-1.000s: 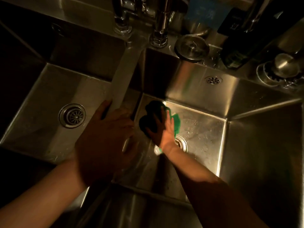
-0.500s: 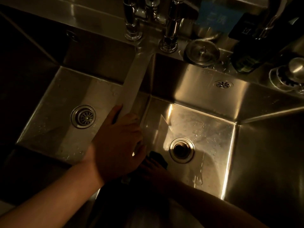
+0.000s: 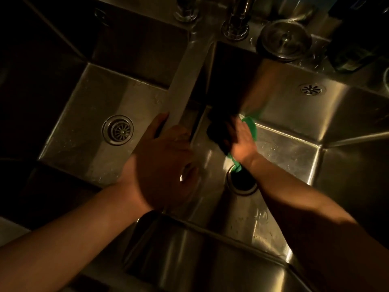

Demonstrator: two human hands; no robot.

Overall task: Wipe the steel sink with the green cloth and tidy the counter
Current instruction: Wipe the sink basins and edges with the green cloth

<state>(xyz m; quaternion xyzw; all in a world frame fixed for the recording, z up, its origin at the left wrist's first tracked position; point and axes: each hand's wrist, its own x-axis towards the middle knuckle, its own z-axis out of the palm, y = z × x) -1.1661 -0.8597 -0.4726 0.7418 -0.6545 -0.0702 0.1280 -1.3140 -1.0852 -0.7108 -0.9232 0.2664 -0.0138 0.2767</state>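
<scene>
In the steel sink's (image 3: 294, 114) right basin, the right hand (image 3: 242, 142) presses straight fingers on the crumpled, half-shadowed green cloth (image 3: 251, 128) at the far-left corner, bare floor lying rightward, while the left hand (image 3: 164, 165) grips the divider (image 3: 185, 81).

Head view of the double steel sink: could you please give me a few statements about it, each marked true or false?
1. The right hand presses the green cloth inside the right basin of the steel sink. True.
2. The left hand holds a tap. False: it grips the steel divider between the basins.
3. The cloth covers the left basin's round steel drain. False: that drain lies bare; the cloth is in the right basin.
4. A round steel lid lies on the ledge behind the right basin. True.
</scene>
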